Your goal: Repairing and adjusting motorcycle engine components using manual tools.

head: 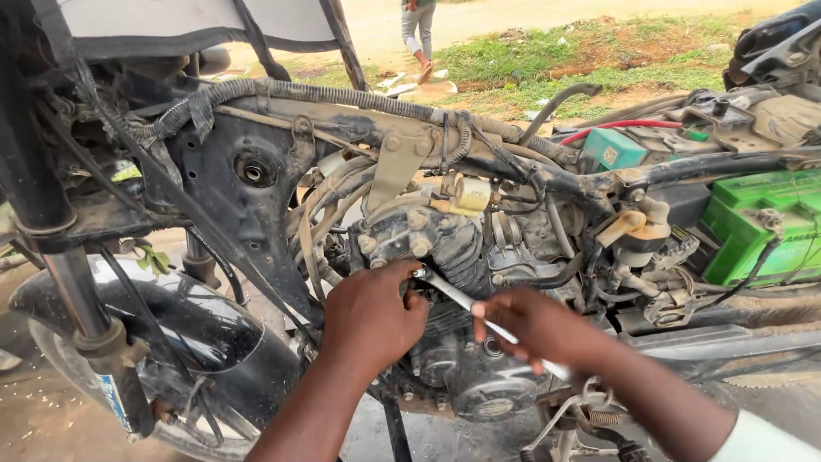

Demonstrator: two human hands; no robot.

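Nearest the camera, 2 bare forearms reach in from the bottom edge toward a stripped motorcycle. The right hand (534, 329) has its fingers (496, 312) clamped around the shaft of a silvery wrench (457, 299), which runs slantwise up and to the left from that grip. The left hand (372, 316) sits at the other end, its fingers curled together around the wrench head, right where it meets a bolt on the engine (453, 257) (the bolt itself is mostly hidden behind the fingertips). So the wrench lies between the 2 hands, touching both, low against the side of the dusty cylinder block.

Just left of the left hand, the black front mudguard (205, 329) curves over the front wheel (51, 359), with the fork leg (94, 334) beside it. Above the engine, a corrugated black cable sleeve (342, 96) runs along the bare frame. To the right sit a teal box (614, 150), a red wire (629, 126) and a green battery (761, 227).

Farthest back, beyond the bike, lie sandy ground and a grass patch (590, 60), where another person's legs (419, 34) show at the top edge.
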